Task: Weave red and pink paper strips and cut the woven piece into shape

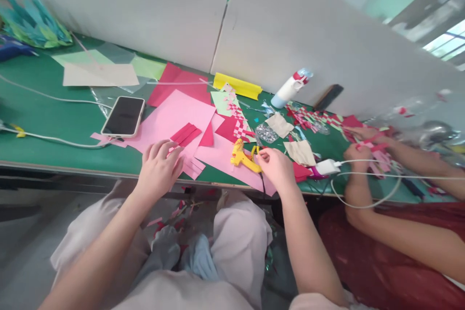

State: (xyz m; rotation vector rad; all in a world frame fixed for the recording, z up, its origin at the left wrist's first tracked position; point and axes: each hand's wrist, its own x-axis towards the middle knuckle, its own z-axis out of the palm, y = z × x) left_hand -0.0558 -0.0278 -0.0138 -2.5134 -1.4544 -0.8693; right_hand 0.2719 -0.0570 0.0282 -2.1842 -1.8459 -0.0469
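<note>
My left hand (160, 167) rests at the table's front edge with fingers apart and slightly bent, over pink paper strips (192, 167). Just beyond it, folded red paper strips (186, 134) lie on a large pink sheet (189, 111). My right hand (276, 167) has its thumb and fingers closed on the yellow handle of a pair of scissors (255, 150); the blades point away from me. To the left of that hand a yellow hot glue gun (242, 156) lies on pink paper. A red and pink woven paper piece (241, 130) is behind the glue gun.
A phone (124, 115) with a cable lies at left. Toward the back are a white bottle (291, 88), a yellow folded sheet (238, 86) and a bag of sequins (267, 132). A co-worker's hands (359, 155) hold pink paper strips at right, near a white plug (327, 166) and looping cable.
</note>
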